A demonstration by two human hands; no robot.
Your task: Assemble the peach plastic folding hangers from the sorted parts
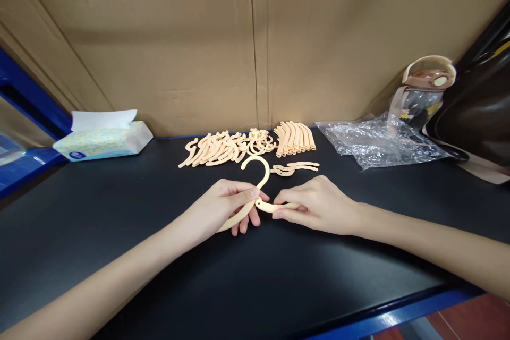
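My left hand (229, 204) is closed on a cream plastic hook piece (263, 170) with a curved arm, its hook pointing up. Between thumb and fingers of my right hand (314, 206) is a cream curved arm piece (271, 207); its holed end touches the hook piece beside my left thumb. Behind the hands lies a pile of cream hook and arm pieces (219, 149). To its right sits a row of cream curved tubes (295, 138). A few loose cream pieces (303, 164) lie in front of that row.
On the black table (191, 287), a tissue pack (103, 141) lies at the back left. Crumpled clear plastic (370, 141), a bottle (424, 95) and a dark bag (474, 111) are at the right. Cardboard (179, 42) stands along the back.
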